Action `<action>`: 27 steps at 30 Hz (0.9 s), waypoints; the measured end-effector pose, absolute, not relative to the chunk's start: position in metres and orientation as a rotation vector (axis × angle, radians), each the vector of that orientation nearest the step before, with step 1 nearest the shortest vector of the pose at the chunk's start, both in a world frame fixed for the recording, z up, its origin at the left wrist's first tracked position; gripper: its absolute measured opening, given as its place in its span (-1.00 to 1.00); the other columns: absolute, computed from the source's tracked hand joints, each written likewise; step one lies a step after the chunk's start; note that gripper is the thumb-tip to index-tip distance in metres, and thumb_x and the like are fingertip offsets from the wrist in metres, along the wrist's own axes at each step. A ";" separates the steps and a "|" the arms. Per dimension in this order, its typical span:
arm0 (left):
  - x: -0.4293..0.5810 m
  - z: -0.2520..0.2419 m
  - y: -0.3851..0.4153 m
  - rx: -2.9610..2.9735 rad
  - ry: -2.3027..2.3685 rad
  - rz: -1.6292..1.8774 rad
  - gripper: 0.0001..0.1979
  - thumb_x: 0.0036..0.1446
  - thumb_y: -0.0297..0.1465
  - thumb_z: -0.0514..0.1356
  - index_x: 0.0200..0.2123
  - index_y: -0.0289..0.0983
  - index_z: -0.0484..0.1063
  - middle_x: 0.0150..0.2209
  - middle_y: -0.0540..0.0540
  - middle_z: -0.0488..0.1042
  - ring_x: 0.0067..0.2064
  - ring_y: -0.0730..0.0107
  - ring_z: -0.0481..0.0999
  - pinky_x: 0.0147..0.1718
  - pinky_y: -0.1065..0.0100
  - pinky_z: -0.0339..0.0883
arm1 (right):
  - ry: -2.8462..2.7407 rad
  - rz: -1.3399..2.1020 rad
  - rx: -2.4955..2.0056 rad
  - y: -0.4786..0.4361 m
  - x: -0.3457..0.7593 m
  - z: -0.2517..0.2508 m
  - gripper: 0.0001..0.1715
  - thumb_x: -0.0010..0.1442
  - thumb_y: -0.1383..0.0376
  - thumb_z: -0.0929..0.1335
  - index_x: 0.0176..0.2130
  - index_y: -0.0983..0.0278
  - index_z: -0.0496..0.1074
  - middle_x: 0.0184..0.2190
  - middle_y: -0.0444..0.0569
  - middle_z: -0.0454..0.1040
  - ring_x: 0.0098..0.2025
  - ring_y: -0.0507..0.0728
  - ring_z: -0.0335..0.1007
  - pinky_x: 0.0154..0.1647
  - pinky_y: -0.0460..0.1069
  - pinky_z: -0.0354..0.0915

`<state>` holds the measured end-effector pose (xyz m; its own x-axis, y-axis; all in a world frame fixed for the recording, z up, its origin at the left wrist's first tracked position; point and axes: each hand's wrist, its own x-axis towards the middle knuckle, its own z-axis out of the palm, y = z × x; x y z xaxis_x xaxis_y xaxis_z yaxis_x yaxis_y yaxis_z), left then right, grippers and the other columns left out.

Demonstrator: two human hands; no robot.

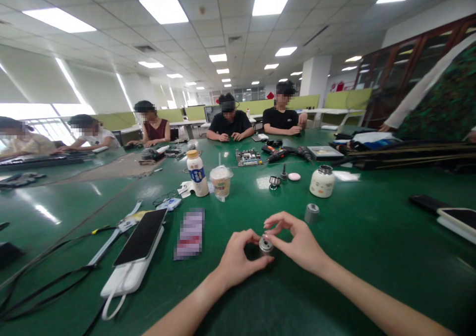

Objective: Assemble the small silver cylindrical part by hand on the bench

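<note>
A small metal cylinder (266, 247) with holes in its top stands on the green table, between my two hands. My left hand (240, 256) curves round its left side, thumb and fingers gripping it. Above and to the right, my right hand (297, 242) is bent over the cylinder, its thumb tip near the top rim and its index finger raised apart from the thumb; nothing shows between them. A second metal cylinder (312, 213) stands beyond my right hand. Farther back are a cream jar (322, 181), a metal ring part (274, 182), a dark pointed part (284, 172) and a pink disc (294, 176).
On the green table (238, 306), a phone (141, 237) lies on a white power bank (130, 281) with cables. A bottle (197, 173), a cup (221, 181) and a purple packet (190, 234) stand or lie ahead. Several people sit across the table.
</note>
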<state>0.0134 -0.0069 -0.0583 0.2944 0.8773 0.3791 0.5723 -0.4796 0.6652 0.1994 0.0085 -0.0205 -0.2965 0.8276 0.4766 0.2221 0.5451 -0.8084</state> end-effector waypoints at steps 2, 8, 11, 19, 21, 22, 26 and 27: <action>0.013 -0.058 -0.007 2.156 1.302 1.024 -0.71 -0.09 -0.22 0.38 -0.32 -0.20 0.43 -0.31 0.03 0.54 -0.24 0.29 0.47 -0.23 0.32 0.25 | -1.760 0.734 -0.867 0.018 0.206 -0.023 -0.77 0.09 0.33 0.42 -0.19 0.22 0.42 -0.26 -0.06 0.53 -0.28 0.11 0.52 -0.17 0.03 0.42; 0.014 -0.058 -0.008 2.156 1.315 1.032 -0.71 -0.10 -0.24 0.39 -0.33 -0.21 0.42 -0.32 0.02 0.53 -0.24 0.29 0.46 -0.23 0.32 0.25 | -1.768 0.689 -1.017 0.053 0.230 -0.051 -0.75 0.09 0.31 0.41 -0.18 0.27 0.41 -0.26 0.00 0.53 -0.27 0.15 0.53 -0.15 0.09 0.42; 0.015 -0.059 -0.009 2.165 1.330 1.053 -0.71 -0.12 -0.26 0.39 -0.34 -0.21 0.41 -0.32 0.02 0.51 -0.25 0.29 0.45 -0.25 0.33 0.25 | -1.836 0.782 -1.038 0.061 0.236 -0.068 -0.71 0.08 0.32 0.41 -0.15 0.27 0.40 -0.23 0.00 0.52 -0.29 0.13 0.53 -0.16 0.08 0.43; 0.014 -0.059 -0.008 2.182 1.326 1.080 -0.73 -0.11 -0.26 0.38 -0.35 -0.22 0.40 -0.33 0.02 0.50 -0.25 0.30 0.44 -0.25 0.33 0.24 | -1.852 0.809 -1.007 0.059 0.231 -0.074 -0.74 0.06 0.36 0.41 -0.17 0.27 0.41 -0.23 -0.01 0.53 -0.26 0.14 0.53 -0.14 0.10 0.43; 0.014 -0.059 -0.009 2.189 1.322 1.079 -0.73 -0.10 -0.26 0.37 -0.35 -0.22 0.40 -0.32 0.02 0.50 -0.25 0.30 0.44 -0.25 0.33 0.24 | -1.835 0.783 -0.975 0.054 0.227 -0.065 -0.76 0.09 0.36 0.40 -0.18 0.28 0.41 -0.23 -0.01 0.53 -0.24 0.14 0.53 -0.11 0.09 0.42; 0.014 -0.060 -0.009 2.195 1.321 1.081 -0.73 -0.10 -0.27 0.37 -0.35 -0.22 0.40 -0.32 0.02 0.50 -0.25 0.30 0.44 -0.25 0.33 0.24 | -1.825 0.766 -0.946 0.050 0.224 -0.059 -0.78 0.10 0.36 0.40 -0.18 0.28 0.41 -0.23 -0.01 0.53 -0.22 0.13 0.52 -0.10 0.09 0.41; 0.013 -0.061 -0.009 2.234 1.311 1.076 -0.74 -0.08 -0.27 0.36 -0.35 -0.21 0.39 -0.33 0.02 0.50 -0.26 0.30 0.43 -0.25 0.33 0.23 | -1.835 0.765 -0.802 0.029 0.209 -0.035 -0.78 0.11 0.37 0.40 -0.18 0.25 0.40 -0.25 -0.06 0.53 -0.23 0.11 0.51 -0.11 0.05 0.40; 0.013 -0.062 -0.009 2.243 1.307 1.073 -0.74 -0.08 -0.27 0.36 -0.34 -0.21 0.39 -0.34 0.02 0.50 -0.26 0.30 0.43 -0.25 0.33 0.23 | -1.855 0.788 -0.782 0.024 0.206 -0.030 -0.77 0.12 0.38 0.40 -0.17 0.24 0.40 -0.24 -0.06 0.53 -0.22 0.10 0.50 -0.11 0.04 0.40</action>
<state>0.0132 -0.0086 -0.0617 0.2951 0.8473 0.4416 0.5982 -0.5242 0.6061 0.2055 0.0238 -0.0298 -0.3538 0.7859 0.5071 0.1804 0.5893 -0.7875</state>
